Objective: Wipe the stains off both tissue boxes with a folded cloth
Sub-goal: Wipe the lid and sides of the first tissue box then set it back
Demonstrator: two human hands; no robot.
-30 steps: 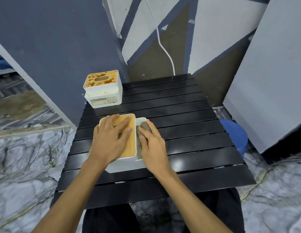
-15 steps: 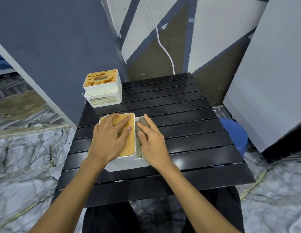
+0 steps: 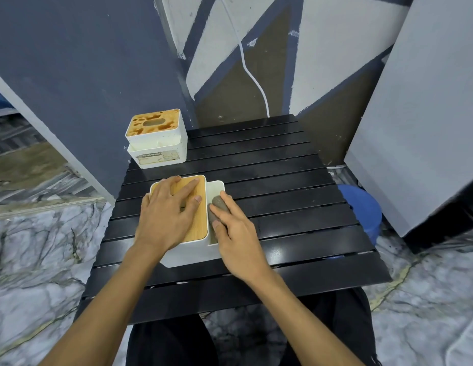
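On my feed the near white tissue box with a light wooden lid (image 3: 188, 256) sits at the front-left of the black slatted table (image 3: 283, 196). A narrow open side compartment (image 3: 217, 185) runs along its right edge, and the folded grey cloth (image 3: 220, 204) lies in it. The second white tissue box (image 3: 157, 151) stands at the far left corner of the table, well apart from the near one. Its wooden top (image 3: 153, 124) is blotched with brown stains around the oval slot, and a worn label shows on its front.

The left hand (image 3: 166, 217) lies flat on the near box's lid, fingers straight and spread, pointing away and to the right. The right hand (image 3: 238, 236) reaches in beside it. Its fingers are stretched out over the cloth and press it down into the compartment, with the thumb along the inner wall. The two hands are just beside each other, and both forearms come up from the bottom edge.
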